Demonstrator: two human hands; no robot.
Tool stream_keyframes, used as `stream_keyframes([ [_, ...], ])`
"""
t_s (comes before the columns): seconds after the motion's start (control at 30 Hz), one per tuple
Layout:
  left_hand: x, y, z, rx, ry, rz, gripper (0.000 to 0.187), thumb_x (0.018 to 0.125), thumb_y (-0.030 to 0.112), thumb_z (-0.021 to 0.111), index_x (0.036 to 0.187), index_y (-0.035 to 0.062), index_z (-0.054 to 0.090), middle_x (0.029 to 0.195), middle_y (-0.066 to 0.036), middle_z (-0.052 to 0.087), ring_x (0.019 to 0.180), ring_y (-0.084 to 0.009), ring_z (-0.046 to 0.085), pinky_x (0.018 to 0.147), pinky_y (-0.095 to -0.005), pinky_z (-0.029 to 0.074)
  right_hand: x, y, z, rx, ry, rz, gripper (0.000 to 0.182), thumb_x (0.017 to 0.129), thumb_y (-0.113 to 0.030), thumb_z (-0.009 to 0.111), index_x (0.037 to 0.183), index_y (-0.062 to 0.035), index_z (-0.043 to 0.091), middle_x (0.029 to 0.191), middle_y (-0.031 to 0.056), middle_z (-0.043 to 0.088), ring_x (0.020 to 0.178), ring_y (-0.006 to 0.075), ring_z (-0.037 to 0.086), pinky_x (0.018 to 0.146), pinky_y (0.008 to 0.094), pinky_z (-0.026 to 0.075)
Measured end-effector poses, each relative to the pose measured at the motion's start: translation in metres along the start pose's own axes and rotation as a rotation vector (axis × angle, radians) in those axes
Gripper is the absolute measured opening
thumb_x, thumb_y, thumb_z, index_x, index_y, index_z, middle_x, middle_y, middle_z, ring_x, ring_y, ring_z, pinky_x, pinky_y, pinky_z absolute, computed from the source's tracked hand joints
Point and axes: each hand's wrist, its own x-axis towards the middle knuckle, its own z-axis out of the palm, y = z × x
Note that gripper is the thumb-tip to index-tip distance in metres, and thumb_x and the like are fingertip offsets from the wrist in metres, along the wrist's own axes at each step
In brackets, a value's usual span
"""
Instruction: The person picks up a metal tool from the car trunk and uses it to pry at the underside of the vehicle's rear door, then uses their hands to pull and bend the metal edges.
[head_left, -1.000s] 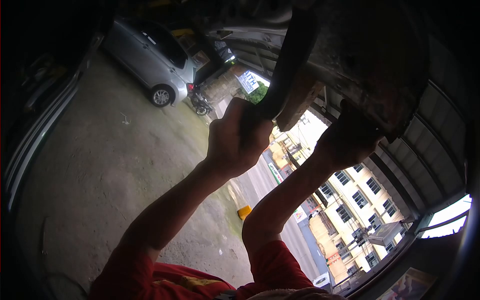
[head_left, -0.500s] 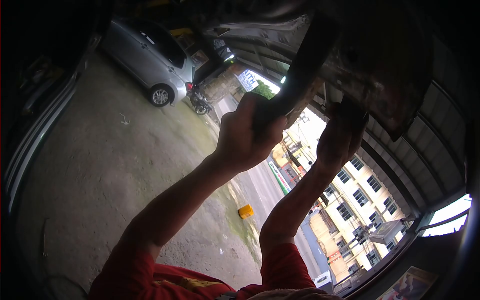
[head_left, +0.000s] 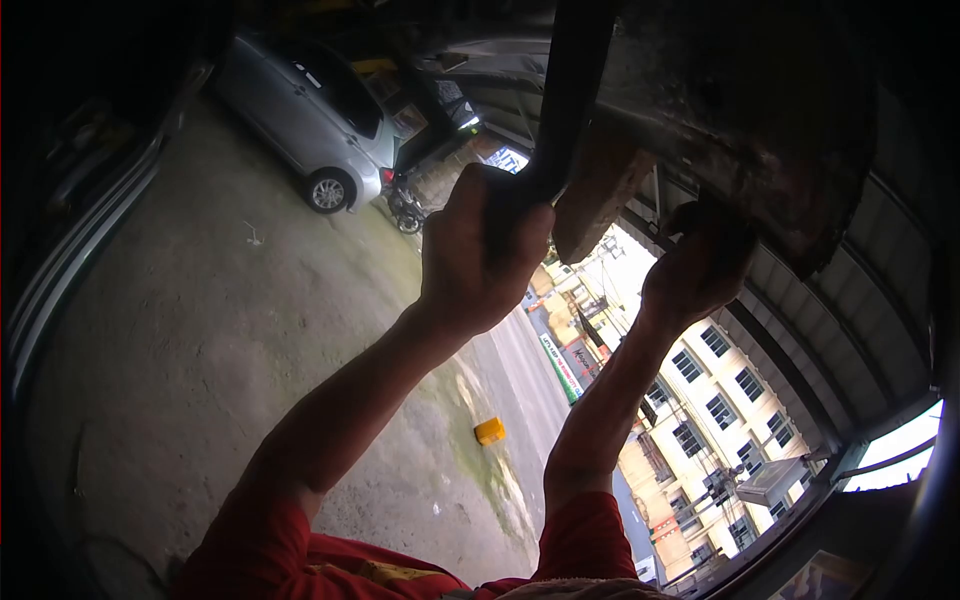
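Note:
Overhead, my left hand (head_left: 480, 250) is wrapped round the lower end of a long dark bar (head_left: 575, 95), which rises into shadow. To the right, my right hand (head_left: 700, 265) is raised with its fingers curled at the lower edge of a dark, worn metal panel (head_left: 750, 140); what those fingers hold is too dark to make out. A rusty brown flange (head_left: 600, 195) hangs between the two hands, beside the bar. Both forearms reach up from red sleeves.
A silver car (head_left: 300, 110) and a motorcycle (head_left: 406, 210) stand at the upper left. On the concrete floor (head_left: 250, 330) sits a yellow container (head_left: 490, 431). Dark bodywork with a bright trim edge (head_left: 80, 260) lies at far left; a ribbed roof (head_left: 850, 300) spans the right.
My left hand and the bar have shifted left, with the bar now more upright and farther from the rusty flange. My right hand has moved slightly right.

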Motion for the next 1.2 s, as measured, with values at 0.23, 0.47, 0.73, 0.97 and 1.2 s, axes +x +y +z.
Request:
stream_keyframes([
  [0.23, 0.005, 0.017, 0.005, -0.136, 0.01, -0.009, 0.028, 0.091, 0.026, 0.065, 0.1, 0.004, 0.052, 0.071, -0.003, 0.063, 0.06, -0.0096, 0.063, 0.055, -0.0247, 0.048, 0.011, 0.024, -0.015, -0.209, -0.144, -0.333, 0.013, 0.083, 0.008, 0.055, 0.079, -0.0034, 0.06, 0.075, 0.0045, 0.06, 0.07, 0.0129, 0.056, 0.065, 0.0273, 0.047],
  [0.47, 0.009, 0.022, 0.033, -0.199, -0.015, 0.151, 0.028, 0.089, 0.015, 0.067, 0.112, 0.0039, 0.057, 0.103, -0.002, 0.062, 0.088, -0.0064, 0.056, 0.079, -0.0236, 0.045, 0.009, 0.034, -0.009, 1.029, -0.187, 0.193, 0.023, 0.096, -0.003, 0.048, 0.118, 0.0029, 0.051, 0.084, 0.01, 0.062, 0.073, 0.015, 0.057, 0.068, 0.0278, 0.045],
  [0.73, 0.026, 0.014, 0.046, 0.12, -0.182, 0.102, 0.027, 0.091, 0.027, 0.065, 0.099, 0.0033, 0.056, 0.084, -0.007, 0.061, 0.083, -0.012, 0.06, 0.073, -0.0271, 0.046, 0.008, 0.049, -0.004, 1.0, -0.208, 0.206, 0.034, 0.092, 0.006, 0.051, 0.126, 0.0029, 0.05, 0.108, 0.0116, 0.062, 0.083, 0.0166, 0.058, 0.071, 0.03, 0.047],
  [0.97, 0.023, 0.042, 0.041, -0.148, 0.235, 0.27, 0.029, 0.092, 0.03, 0.062, 0.098, 0.0039, 0.053, 0.069, -0.001, 0.05, 0.059, -0.0052, 0.045, 0.058, -0.0208, 0.037, 0.007, 0.045, -0.001, 1.027, -0.225, 0.169, 0.032, 0.091, 0.008, 0.05, 0.123, 0.0031, 0.052, 0.106, 0.0108, 0.062, 0.085, 0.0154, 0.057, 0.072, 0.0286, 0.047],
  [1.2, 0.028, 0.045, 0.053, -0.077, 0.211, 0.392, 0.028, 0.093, 0.031, 0.063, 0.09, 0.0056, 0.052, 0.068, -0.001, 0.052, 0.061, -0.0081, 0.05, 0.057, -0.0252, 0.042, 0.002, 0.039, -0.006, 0.925, -0.247, 0.215, 0.029, 0.094, -0.003, 0.05, 0.122, 0.0043, 0.051, 0.097, 0.0112, 0.062, 0.082, 0.0144, 0.056, 0.073, 0.0274, 0.043],
])
